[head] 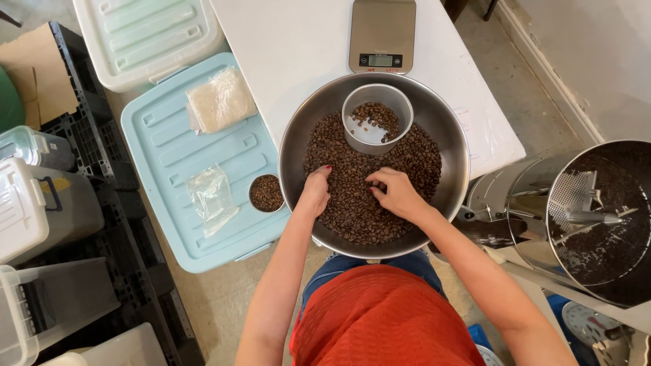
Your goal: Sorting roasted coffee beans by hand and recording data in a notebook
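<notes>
The brown beans (352,203) in the big metal bowl (298,129) on the white table (291,41) were touched by the bent left hand (316,192) and pinched by the right hand (395,191), and were best picked through slowly.

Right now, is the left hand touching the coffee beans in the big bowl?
Touching. The head view shows the left hand resting on the coffee beans, fingertips pressed into the pile inside the metal bowl.

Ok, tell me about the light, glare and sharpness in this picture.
Head view: soft even light; mild glare on the steel bowl's rim and the white table; the beans and both hands, left hand, right hand, sharp; wide-lens bending toward the edges.
</notes>
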